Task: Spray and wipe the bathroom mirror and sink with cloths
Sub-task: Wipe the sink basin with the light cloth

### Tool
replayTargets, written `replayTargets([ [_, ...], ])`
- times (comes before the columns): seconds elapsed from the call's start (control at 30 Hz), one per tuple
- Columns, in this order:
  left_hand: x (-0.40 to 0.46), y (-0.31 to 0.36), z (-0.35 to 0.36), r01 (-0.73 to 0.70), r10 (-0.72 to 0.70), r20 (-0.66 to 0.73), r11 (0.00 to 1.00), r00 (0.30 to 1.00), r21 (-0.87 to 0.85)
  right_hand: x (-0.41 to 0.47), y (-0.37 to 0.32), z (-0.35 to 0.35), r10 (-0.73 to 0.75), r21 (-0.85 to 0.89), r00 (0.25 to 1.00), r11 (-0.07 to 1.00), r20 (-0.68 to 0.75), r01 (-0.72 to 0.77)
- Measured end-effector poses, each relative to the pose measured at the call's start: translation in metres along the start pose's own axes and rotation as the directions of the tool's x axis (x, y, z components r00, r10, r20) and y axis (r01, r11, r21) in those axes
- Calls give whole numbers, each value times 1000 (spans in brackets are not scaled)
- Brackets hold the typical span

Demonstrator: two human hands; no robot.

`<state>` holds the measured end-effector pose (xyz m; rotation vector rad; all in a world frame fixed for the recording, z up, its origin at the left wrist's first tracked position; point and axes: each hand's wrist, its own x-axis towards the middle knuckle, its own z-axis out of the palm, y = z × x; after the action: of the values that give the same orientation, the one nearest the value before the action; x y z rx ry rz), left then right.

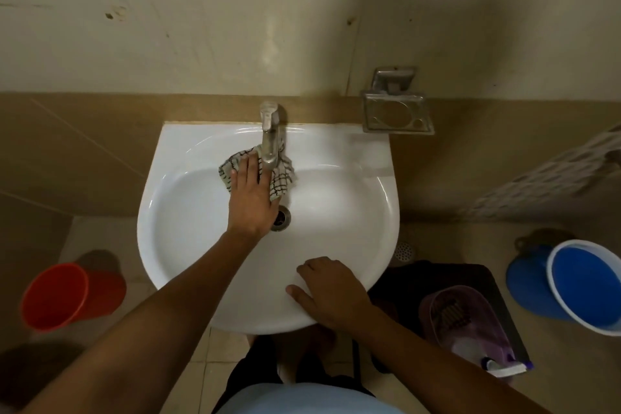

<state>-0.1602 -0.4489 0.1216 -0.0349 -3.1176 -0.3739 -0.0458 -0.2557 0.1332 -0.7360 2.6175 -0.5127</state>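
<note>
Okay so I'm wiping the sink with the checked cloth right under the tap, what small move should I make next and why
Probably slide the left hand, flat on the black-and-white checked cloth, down toward the metal drain. The cloth sits bunched at the back of the white ceramic sink, below the steel tap, so the bowl below looks not yet covered. Keep the right hand resting on the front rim.

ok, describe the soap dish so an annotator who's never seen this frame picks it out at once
Start at the white sink in the middle of the view and follow its back edge past the faucet to the far right corner. The soap dish hangs on the wall just above that corner. It is the only wall-mounted item there: a dull metal rectangular tray, unlike the coloured plastic buckets on the floor.
</note>
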Motion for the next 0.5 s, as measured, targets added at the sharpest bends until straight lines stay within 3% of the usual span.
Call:
replayTargets([
  [0.1, -3, 13, 6, -88, 88, 10, 995, 996, 47, -1, 0, -1, -17, 16, 999, 1000, -36, 18],
  [0.33, 35, 65, 12, -93, 81, 92, 986, 992, 139, -2, -1, -2, -3, 13, 1000, 1000, -28, 3],
  [0.5, 67, 94, 11, -28, 23, 78, 997, 997, 71, -2, -1, -4, 0, -9, 1000, 1000, -4, 0],
])
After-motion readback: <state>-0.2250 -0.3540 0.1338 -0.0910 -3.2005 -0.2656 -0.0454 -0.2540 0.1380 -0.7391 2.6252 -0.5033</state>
